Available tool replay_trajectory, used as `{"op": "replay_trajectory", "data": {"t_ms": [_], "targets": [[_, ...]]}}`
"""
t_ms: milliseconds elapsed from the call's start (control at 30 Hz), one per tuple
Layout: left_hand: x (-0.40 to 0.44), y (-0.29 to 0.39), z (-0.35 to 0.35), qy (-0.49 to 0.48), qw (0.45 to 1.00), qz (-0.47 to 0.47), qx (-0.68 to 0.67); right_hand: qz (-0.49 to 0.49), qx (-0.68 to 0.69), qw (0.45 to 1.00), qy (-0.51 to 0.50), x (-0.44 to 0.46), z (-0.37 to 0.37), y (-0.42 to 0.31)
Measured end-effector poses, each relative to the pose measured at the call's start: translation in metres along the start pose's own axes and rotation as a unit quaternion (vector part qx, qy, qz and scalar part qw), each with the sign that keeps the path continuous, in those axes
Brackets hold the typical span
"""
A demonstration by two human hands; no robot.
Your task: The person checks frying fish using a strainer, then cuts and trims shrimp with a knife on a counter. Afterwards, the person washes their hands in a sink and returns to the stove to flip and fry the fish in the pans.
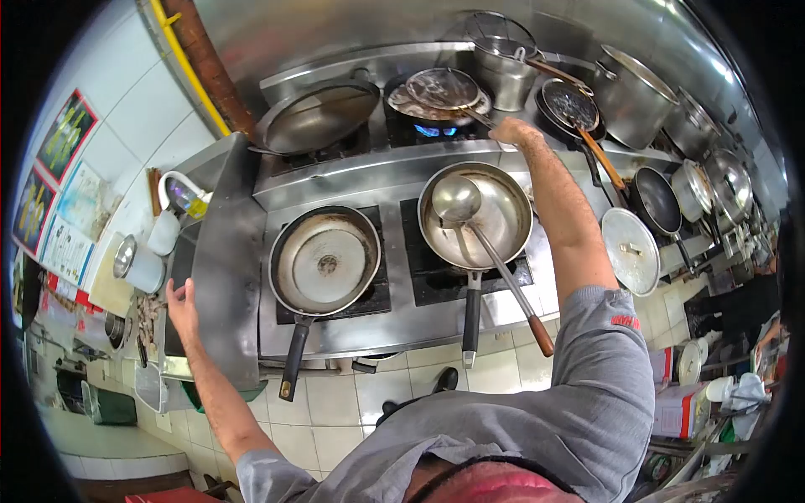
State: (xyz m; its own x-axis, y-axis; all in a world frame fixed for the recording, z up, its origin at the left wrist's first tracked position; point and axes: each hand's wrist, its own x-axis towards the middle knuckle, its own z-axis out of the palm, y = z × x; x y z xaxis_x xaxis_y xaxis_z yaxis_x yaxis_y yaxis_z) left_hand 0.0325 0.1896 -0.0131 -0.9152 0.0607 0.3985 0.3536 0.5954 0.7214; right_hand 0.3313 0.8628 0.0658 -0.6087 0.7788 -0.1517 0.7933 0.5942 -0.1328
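Steel stove (360, 181); dark round pan (402, 115) over rear flame (434, 131); round wire-mesh strainer (443, 87) above pan, forward-left of right hand (516, 132), nearer one, closed round handle (481, 116) slanting back-right. Left hand (182, 310) open, well apart.

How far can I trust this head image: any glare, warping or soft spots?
Head view: strong fisheye, with a black rim cutting the corners and the stove front bowed; head view: glare streaks on the steel backsplash, sharpest upper right; head view: far-right clutter squeezed and soft; head view: right hand on the strainer handle reads fairly clearly, blue flame too.
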Motion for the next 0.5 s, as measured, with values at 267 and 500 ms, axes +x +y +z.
{"op": "replay_trajectory", "data": {"t_ms": [267, 500], "targets": [[-0.016, -0.002, -0.007, 0.097, 0.976, 0.021, -0.192, -0.287, 0.239, 0.839, 0.395, -0.056, -0.038, -0.111], [-0.115, -0.047, -0.058, 0.08, 0.96, 0.12, -0.24, -0.439, 0.443, 0.762, 0.174, -0.284, 0.017, -0.258]]}}
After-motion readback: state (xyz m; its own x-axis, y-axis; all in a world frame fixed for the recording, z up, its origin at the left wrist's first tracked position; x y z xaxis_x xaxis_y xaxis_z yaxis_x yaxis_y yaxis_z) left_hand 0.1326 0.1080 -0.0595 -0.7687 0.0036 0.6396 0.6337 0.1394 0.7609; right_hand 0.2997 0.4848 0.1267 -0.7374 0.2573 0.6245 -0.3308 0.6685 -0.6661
